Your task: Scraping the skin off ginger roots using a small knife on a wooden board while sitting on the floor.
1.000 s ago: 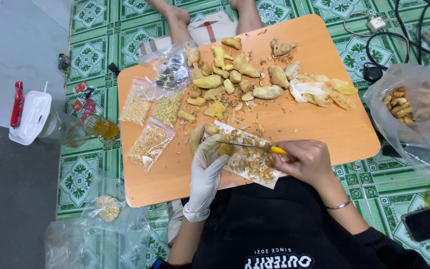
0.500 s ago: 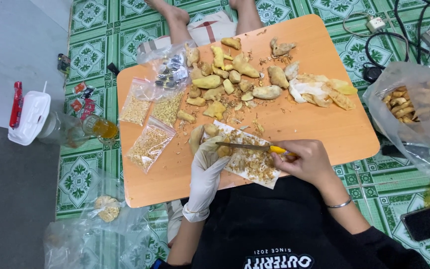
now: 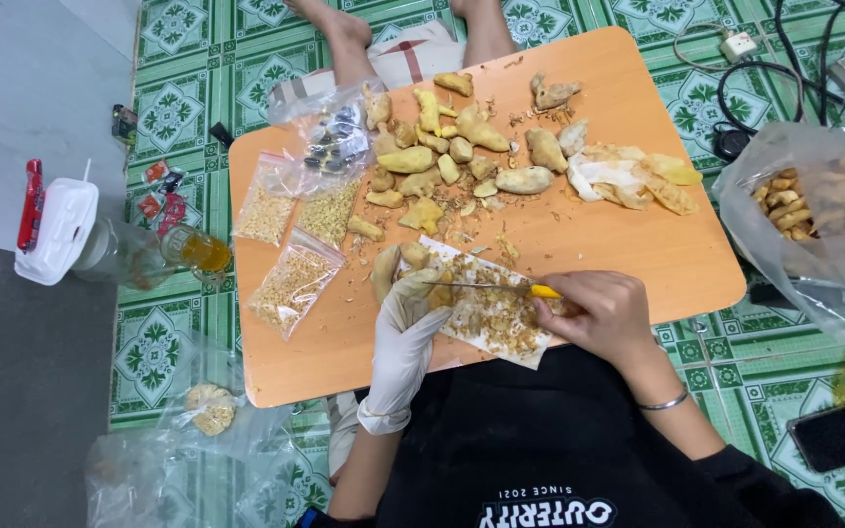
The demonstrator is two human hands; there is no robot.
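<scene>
My left hand point(image 3: 409, 329), in a white glove, holds down a piece of ginger root point(image 3: 438, 295) on a white cutting board point(image 3: 525, 354) strewn with chopped bits. My right hand point(image 3: 603, 313) grips a knife point(image 3: 501, 287) with a yellow handle; its blade lies across the board and reaches the ginger under my left fingers. More whole ginger pieces point(image 3: 447, 156) lie in a loose heap on the far half of the low orange table point(image 3: 667, 264).
Three small clear bags of chopped bits point(image 3: 290, 279) lie on the table's left. Peel scraps point(image 3: 628, 176) sit at the right. A big plastic bag of ginger point(image 3: 814, 210) is on the floor at right, cables and a phone point(image 3: 843, 430) nearby. Another person's legs point(image 3: 344, 29) are beyond the table.
The knife has shifted slightly along the board against the ginger. Both hands stay in the same place.
</scene>
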